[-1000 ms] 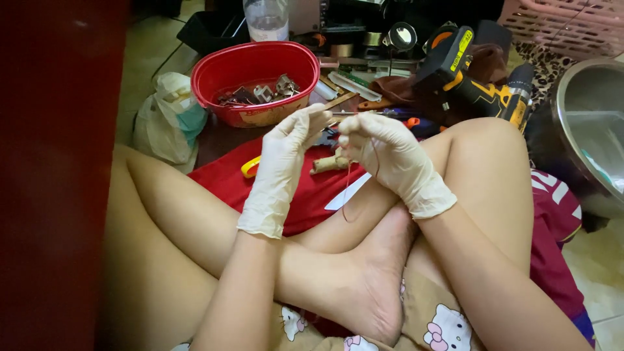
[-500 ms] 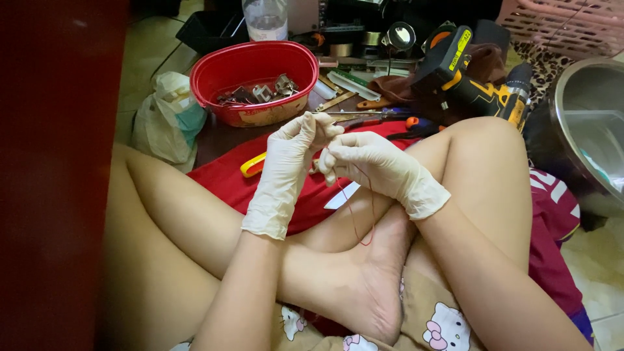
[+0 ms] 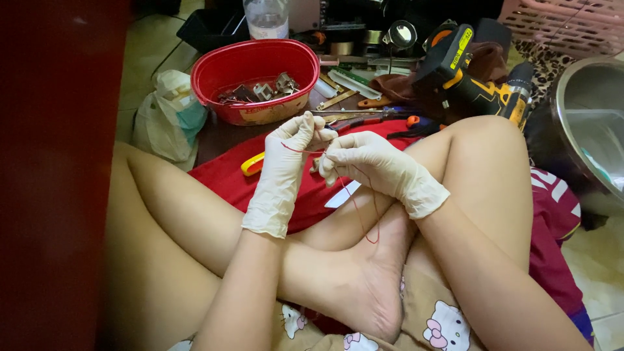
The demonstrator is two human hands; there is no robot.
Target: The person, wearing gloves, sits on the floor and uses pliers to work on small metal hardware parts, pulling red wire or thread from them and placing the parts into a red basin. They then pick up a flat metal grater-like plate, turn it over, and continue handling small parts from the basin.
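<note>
- Seated cross-legged on the floor, seen from the head camera: both gloved hands raised together over a red cloth [image 3: 227, 172] on the lap.
- Left hand [image 3: 286, 153] pinched closed on a thin red thread [image 3: 354, 201], fingertips against those of the right.
- Right hand [image 3: 367, 162] curled closed too, apparently pinching the same thread; whatever small item may sit between the fingers too hidden to tell.
- Thread running short and taut between the hands, then hanging in a loose loop down toward the bare foot [image 3: 364, 286].
- Work judged as under way: thread in hand and being handled at the fingertips, free end dangling, no finished knot or join visible.
- Yellow handle [image 3: 252, 164] lying on the cloth just beside the left wrist, untouched.
- Red tub [image 3: 260, 65] of metal parts ahead, white bag [image 3: 170, 114] to its left.
- Yellow-and-black drill [image 3: 474, 81] and hand tools further right, steel basin [image 3: 588, 123] at the edge, all well apart from the hands.
</note>
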